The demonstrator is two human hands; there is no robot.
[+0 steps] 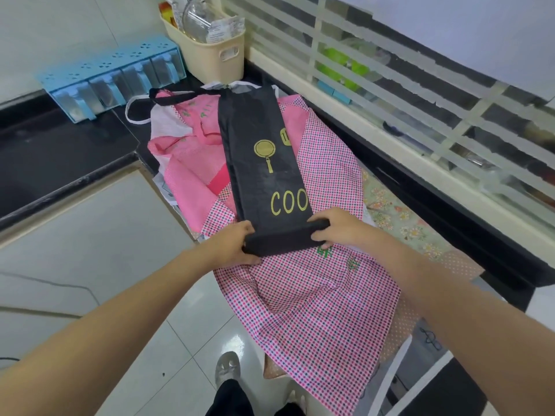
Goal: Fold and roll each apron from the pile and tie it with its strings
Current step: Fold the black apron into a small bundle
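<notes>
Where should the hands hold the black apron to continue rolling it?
Hold the rolled end at its two open ends, coming from the near side, as the left hand and right hand do. The folded black apron lies long and narrow, stretching away.

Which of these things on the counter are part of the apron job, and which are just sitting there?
Part of the job:
black apron, its near end rolled
left hand and right hand, gripping the roll
pink checked apron underneath

Just lying about:
blue spice rack
cream basket
</notes>
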